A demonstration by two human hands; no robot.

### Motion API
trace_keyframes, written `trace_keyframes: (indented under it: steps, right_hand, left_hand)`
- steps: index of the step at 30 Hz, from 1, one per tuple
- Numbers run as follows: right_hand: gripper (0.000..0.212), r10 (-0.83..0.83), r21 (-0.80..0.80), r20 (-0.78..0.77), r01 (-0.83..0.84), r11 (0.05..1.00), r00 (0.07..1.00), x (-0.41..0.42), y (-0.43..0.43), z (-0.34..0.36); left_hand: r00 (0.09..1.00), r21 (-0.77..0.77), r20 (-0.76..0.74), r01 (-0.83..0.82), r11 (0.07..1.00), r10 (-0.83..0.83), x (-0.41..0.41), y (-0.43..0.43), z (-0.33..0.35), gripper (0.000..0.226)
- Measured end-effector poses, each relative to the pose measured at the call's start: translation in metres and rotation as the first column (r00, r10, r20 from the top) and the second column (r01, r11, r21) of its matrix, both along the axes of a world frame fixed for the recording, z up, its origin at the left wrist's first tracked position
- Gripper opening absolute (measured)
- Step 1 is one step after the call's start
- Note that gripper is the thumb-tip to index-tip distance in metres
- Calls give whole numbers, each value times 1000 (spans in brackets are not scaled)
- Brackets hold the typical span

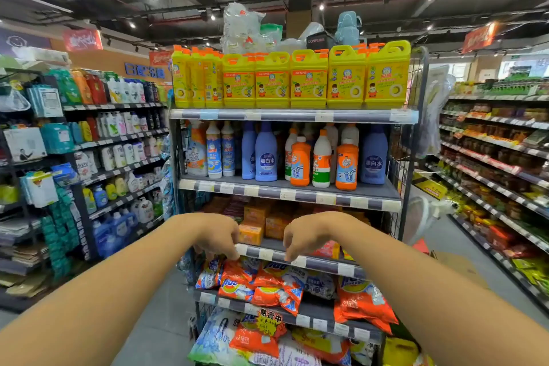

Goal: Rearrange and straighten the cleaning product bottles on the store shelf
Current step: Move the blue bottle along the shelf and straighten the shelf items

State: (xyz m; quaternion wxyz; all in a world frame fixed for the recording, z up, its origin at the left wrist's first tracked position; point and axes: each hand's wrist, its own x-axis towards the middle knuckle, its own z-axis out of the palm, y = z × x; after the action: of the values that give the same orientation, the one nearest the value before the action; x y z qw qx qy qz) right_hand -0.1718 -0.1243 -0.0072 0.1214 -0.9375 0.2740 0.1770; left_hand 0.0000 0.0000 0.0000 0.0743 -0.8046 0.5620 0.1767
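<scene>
A grey end-cap shelf rack (292, 116) faces me. Yellow detergent jugs (309, 79) line its top shelf. The second shelf holds cleaning bottles: white spray bottles (214, 151), blue bleach bottles (266, 154) and orange drain-cleaner bottles (346, 166), standing upright in uneven rows. My left hand (218, 235) and my right hand (304, 236) hang side by side in front of the third shelf's edge (297, 258), fingers loosely curled downward, holding nothing. Both hands are well below the bottle shelf.
Orange soap boxes (251, 232) sit on the third shelf, and orange detergent bags (267, 288) fill the shelves below. A shampoo aisle (118, 142) runs on the left, a food aisle (490, 163) on the right. Bagged goods (246, 27) are piled on top.
</scene>
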Motion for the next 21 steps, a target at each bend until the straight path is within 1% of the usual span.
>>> trace_keyframes:
  steps: [2, 5, 8, 12, 14, 18, 21]
  right_hand:
    - [41, 6, 10, 9, -6, 1000, 1000, 3, -6, 0]
    - [52, -21, 32, 22, 21, 999, 1000, 9, -22, -4]
    - [56, -24, 42, 8, 24, 999, 1000, 15, -40, -10]
    - [57, -19, 48, 3, 18, 999, 1000, 28, -73, -17]
    - [58, -2, 46, -11, 2, 999, 1000, 34, -92, -17]
    - [57, 31, 27, 15, -32, 999, 999, 54, -130, -8]
    - [52, 54, -10, 15, -54, 998, 998, 74, -159, 1]
  left_hand:
    - [1000, -6, 13, 3, 1000, -3, 3, -5, 1, 47]
    - [999, -17, 38, 28, 999, -28, 10, -22, -4, 47]
    - [999, -3, 13, 41, 999, -41, 17, -45, -16, 50]
    - [1000, 35, 3, 30, 999, -30, 28, -77, -27, 53]
    - [999, 41, 30, 40, 998, -42, 34, -95, -26, 52]
    - [998, 19, 53, 29, 999, -30, 55, -130, -14, 54]
    - [997, -2, 83, 2, 1000, -2, 77, -157, -5, 50]
